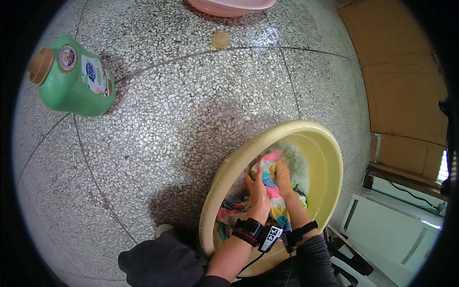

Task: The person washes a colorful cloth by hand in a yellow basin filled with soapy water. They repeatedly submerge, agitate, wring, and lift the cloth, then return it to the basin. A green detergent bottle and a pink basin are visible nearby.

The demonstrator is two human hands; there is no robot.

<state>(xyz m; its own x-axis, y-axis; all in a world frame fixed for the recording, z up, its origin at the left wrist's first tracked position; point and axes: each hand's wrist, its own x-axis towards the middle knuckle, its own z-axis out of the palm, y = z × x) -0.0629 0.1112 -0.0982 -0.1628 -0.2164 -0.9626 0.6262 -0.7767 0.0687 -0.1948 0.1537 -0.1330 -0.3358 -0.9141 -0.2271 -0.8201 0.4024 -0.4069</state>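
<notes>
A multicoloured striped cloth (273,192) is bunched in a yellow plastic basin (324,161), above sudsy water (299,168). My right hand (282,178) grips its upper right part, and the fingers are blurred. At the cloth's left side is my left hand (259,195), thumb and a finger extended along the fabric; the rest of its hold is hidden. More wet fabric (233,213) lies in the basin below and left of my hands. Straps with small devices (256,233) circle both my wrists, and a cable hangs from them.
A green detergent jug (71,80) with a brown cap stands on the terrazzo floor (161,118) at left. A pink basin (233,9) and a round tan disc (220,40) are at the top. Brown cabinet-like panels (401,93) and a white appliance-like box (385,224) line the right.
</notes>
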